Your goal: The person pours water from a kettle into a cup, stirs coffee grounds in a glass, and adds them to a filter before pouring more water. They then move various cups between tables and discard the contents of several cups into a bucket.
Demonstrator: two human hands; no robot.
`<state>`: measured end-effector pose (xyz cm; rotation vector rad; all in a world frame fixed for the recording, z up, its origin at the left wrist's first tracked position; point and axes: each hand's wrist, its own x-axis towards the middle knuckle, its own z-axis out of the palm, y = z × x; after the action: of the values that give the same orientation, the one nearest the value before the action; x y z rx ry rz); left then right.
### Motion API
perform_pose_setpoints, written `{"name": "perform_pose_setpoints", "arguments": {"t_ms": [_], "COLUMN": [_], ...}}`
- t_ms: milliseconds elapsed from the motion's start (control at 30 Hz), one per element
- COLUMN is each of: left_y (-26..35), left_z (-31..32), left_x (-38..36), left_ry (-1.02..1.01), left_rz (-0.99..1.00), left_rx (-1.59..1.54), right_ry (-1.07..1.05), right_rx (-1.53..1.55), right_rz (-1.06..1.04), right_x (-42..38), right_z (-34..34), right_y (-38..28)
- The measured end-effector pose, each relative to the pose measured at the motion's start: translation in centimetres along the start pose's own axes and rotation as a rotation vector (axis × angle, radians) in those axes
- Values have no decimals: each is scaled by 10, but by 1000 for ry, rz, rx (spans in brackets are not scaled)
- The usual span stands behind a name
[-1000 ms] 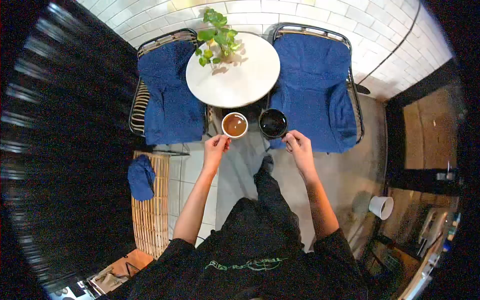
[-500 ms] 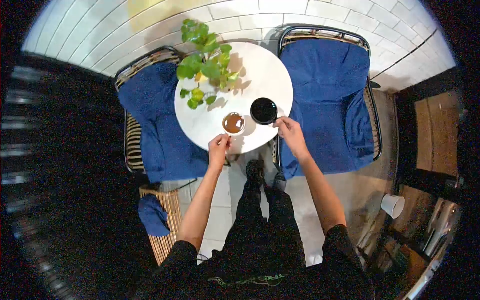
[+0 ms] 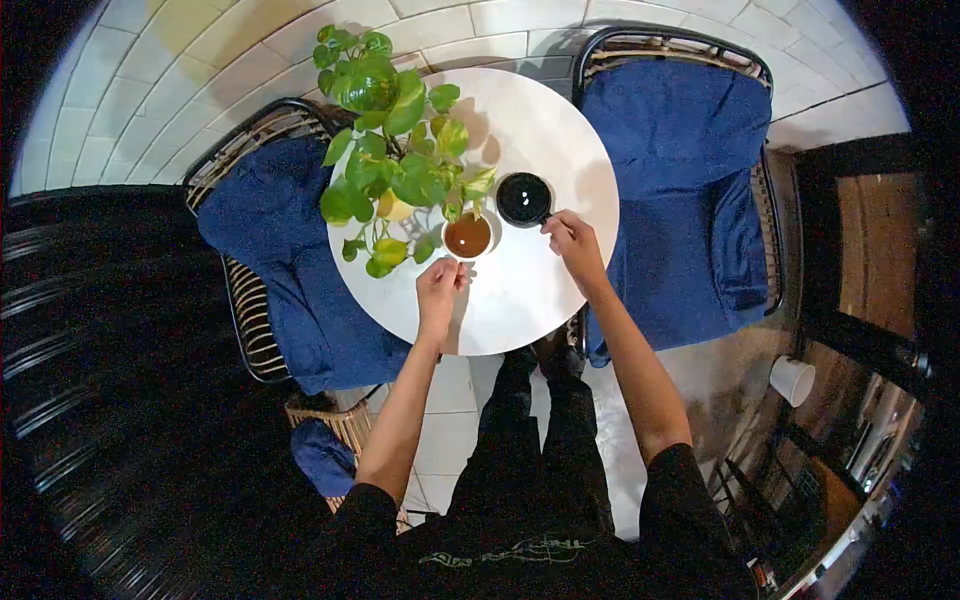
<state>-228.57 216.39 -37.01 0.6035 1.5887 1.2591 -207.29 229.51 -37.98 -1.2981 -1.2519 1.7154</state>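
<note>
White cup (image 3: pixel 467 236) and dark cup (image 3: pixel 523 199), held over the table (image 3: pixel 510 310)

The left hand (image 3: pixel 441 288) pinches the white cup, just beyond its fingertips; the right hand (image 3: pixel 577 250) grips the dark cup's handle (image 3: pixel 545 217), that cup ahead and leftward. A plant (image 3: pixel 372 180) spreads ahead of the left hand.

Table (image 3: pixel 520 300) between 2 chairs (image 3: pixel 320 300) (image 3: pixel 675 200) — plant (image 3: pixel 415 178) left, 2 cups (image 3: pixel 467 237) (image 3: pixel 524 199) to its right.

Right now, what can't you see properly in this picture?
In the head view:
Bottoms of the white round cup and black round cup: hidden beneath the cups themselves.
Base of the leafy green plant: covered by its leaves.
Legs of the white round table: hidden by its top.
Green marking on the black shirt: too small to read.
</note>
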Motion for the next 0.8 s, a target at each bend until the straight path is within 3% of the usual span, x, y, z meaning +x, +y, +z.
{"name": "perform_pose_setpoints", "arguments": {"t_ms": [267, 333, 533, 733, 800], "left_y": [-13, -14, -19, -26, -14], "left_z": [-8, -10, -16, -16, -5], "left_x": [13, 13, 16, 14, 0], "left_ry": [-13, -33, -17, 73, 200], "left_rz": [10, 9, 2, -61, -21], "left_rx": [-94, -87, -77, -41, -134], "right_ry": [22, 35, 58, 1, 22], "right_rx": [-31, 7, -88, 115, 53], "right_rz": [22, -88, -142, 6, -41], "right_x": [19, 23, 34, 29, 23], "right_z": [8, 7, 3, -1, -3], "right_y": [13, 22, 32, 25, 13]}}
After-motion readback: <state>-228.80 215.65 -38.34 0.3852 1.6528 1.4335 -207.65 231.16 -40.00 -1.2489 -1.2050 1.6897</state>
